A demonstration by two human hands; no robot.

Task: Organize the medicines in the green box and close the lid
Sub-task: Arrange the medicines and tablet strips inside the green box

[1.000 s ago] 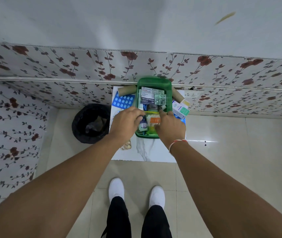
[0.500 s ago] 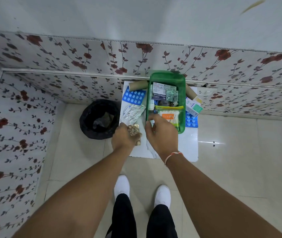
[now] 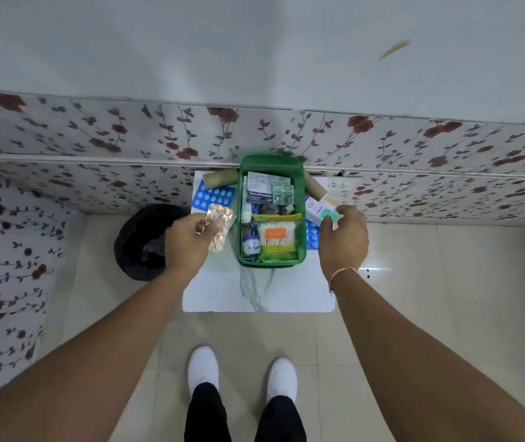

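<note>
The green box (image 3: 302, 247) stands open on a small white marble table (image 3: 254, 291) against the wall. Inside it lie medicine cartons, a green blister strip, a cotton-swab pack (image 3: 277, 239) and small bottles (image 3: 251, 242). My left hand (image 3: 191, 240) is left of the box and holds a gold blister strip (image 3: 221, 223) above the table. My right hand (image 3: 344, 240) is right of the box, fingers closing on a white and teal medicine carton (image 3: 320, 212) lying there. No lid is visible.
A black bin (image 3: 141, 247) stands on the floor left of the table. Blue blister sheets (image 3: 211, 197) and two cardboard tubes (image 3: 221, 178) lie beside the box. Floral wall panels close the back and left. My white shoes (image 3: 203, 368) stand on tiled floor.
My left hand lifted the gold blister strip up and away from the table's front left. My right hand moved from the box's near end across to the carton on the right.
</note>
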